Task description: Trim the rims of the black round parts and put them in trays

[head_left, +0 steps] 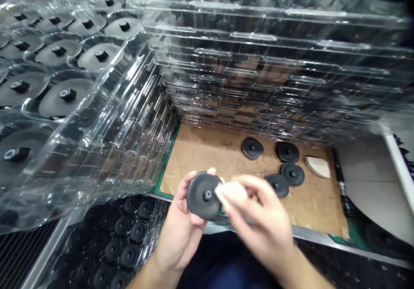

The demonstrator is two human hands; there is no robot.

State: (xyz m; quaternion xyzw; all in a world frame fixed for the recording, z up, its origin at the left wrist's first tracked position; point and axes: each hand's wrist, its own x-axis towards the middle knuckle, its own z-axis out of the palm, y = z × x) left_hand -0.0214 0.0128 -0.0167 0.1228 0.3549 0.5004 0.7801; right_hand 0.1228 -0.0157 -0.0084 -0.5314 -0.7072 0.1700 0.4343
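Note:
My left hand (186, 224) grips a black round disc (201, 198) by its rim, fingers around the edge. A short stem with a metal insert rises from the disc's middle and faces up at me. Pinched in my right hand (261, 215) is a small off-white pad (234, 192), blurred by motion; its exact kind is unclear. It is at the disc's right side, close to the stem, and I cannot tell if it touches. Right of my hands, several similar black discs (252, 148) lie on a cardboard sheet (207, 146).
A cream rounded piece (318, 167) lies at the cardboard's right. Tall stacks of clear plastic trays (226, 64) wall off the back, and another stack (110, 120) holding discs stands left. Lower left is a tray of black discs (121, 226). A white bin (371, 185) stands right.

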